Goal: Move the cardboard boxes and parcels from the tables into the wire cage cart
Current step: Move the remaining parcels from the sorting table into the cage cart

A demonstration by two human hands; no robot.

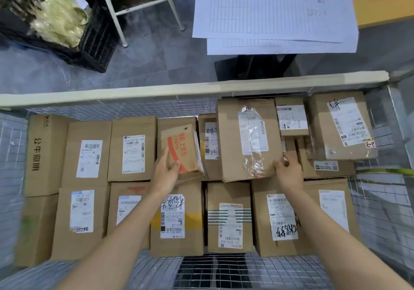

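I look down into the wire cage cart (125,110), which is packed with several labelled cardboard boxes. My left hand (167,168) holds the near left corner of a small box with red print (181,148), which sits tilted on top of the lower layer. My right hand (289,171) grips the near right corner of a larger box with torn clear tape (246,137), which lies on top of the boxes at the back middle. Both forearms reach in over the cart's near wire side.
A cream bar (179,90) caps the cart's far side. Beyond it are grey floor, a black crate of pale fibres (60,18), white table legs (116,21) and lined paper sheets (273,14) hanging over a wooden table. Wire mesh walls close in left and right.
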